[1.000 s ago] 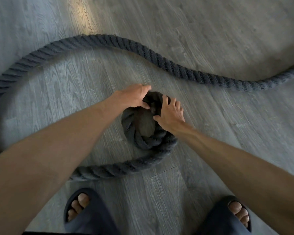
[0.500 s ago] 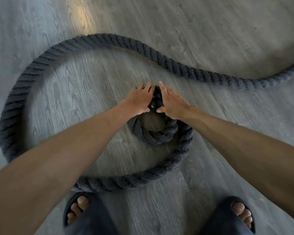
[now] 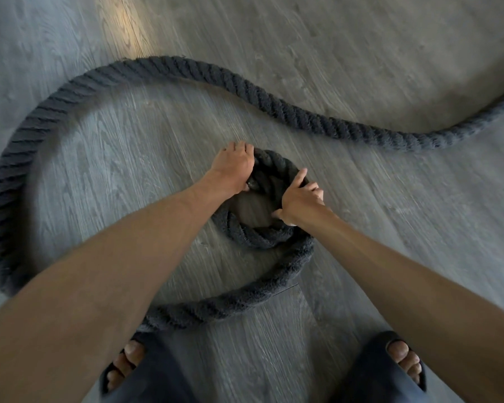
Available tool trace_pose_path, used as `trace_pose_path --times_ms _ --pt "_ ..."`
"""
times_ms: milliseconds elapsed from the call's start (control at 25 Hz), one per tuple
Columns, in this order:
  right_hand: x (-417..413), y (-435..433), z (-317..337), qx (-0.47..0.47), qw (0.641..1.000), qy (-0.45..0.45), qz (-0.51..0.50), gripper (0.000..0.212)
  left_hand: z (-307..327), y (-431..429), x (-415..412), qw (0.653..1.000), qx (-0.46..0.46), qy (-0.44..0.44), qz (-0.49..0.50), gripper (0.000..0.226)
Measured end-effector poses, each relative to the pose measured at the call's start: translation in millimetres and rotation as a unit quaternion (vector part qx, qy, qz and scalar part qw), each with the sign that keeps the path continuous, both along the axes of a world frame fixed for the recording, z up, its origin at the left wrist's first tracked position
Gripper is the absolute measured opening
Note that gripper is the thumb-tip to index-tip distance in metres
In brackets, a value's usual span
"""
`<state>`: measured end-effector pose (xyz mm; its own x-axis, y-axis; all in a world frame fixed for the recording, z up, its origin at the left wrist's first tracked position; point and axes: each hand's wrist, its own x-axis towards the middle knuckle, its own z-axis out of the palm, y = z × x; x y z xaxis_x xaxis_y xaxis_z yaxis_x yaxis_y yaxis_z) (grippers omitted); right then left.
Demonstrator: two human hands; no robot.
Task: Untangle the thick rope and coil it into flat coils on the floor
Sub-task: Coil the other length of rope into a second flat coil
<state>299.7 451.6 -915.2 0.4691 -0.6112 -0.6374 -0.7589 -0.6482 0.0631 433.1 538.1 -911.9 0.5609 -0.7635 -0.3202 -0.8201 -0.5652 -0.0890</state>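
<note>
The grey wood-plank floor [image 3: 361, 39] is filling the whole head view, and the thick dark twisted rope [image 3: 288, 112] is lying across it in a long loose S, sweeping round the left side and running off the right edge. Most of that length is lying slack, well apart from the centre, so by my judgement the coiling is only just beginning: one small tight turn is formed, a second is starting to wrap round it, and the rest is waiting to be drawn in. No knots or crossings are showing in the visible stretch.

The small inner coil [image 3: 259, 239] is sitting just ahead of the dark open-toed sandals [image 3: 390, 370], bare floor showing in its middle. The left hand [image 3: 233, 167] is curling over the coil's far left side, fingers closed round the rope there. The right hand [image 3: 300, 199] is pressing on the right side, thumb inside the ring, fingers bent over the rope's outer edge.
</note>
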Motion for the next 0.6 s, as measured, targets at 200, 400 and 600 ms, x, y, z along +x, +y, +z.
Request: trace_pose_path --times_ms 200,400,600 --pt "9 -13 0 0.001 0.995 -0.055 0.077 0.117 -3 -1 3 0.993 0.096 0.048 0.044 0.129" --pt "25 -55 4 0.012 0.953 -0.099 0.286 0.107 -4 12 -1 0.995 0.086 0.042 0.015 0.143" --pt "25 -61 0 -0.008 0.935 -0.130 0.331 0.107 -17 -1 -16 0.999 -0.014 0.027 0.033 0.120"
